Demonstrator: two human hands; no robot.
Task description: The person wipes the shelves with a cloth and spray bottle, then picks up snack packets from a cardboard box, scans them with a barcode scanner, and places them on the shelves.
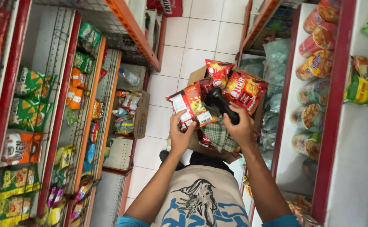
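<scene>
My left hand [181,135] holds a red snack packet [190,105] by its lower edge, with its back side and barcode turned up. My right hand [241,126] grips a black handheld scanner [219,103], whose head sits right over the packet. Just behind them a cardboard box [197,74] on the floor holds several more red snack packets [243,89], and a checked cloth [218,135] lies in it under my hands.
Red-edged wire shelves with green and yellow snack bags [28,113] run along the left. On the right a shelf [362,138] carries cup noodles [316,65]. A second open carton [139,115] and a water bottle [128,77] sit on the lower left shelves. White tiled floor [200,29] lies between.
</scene>
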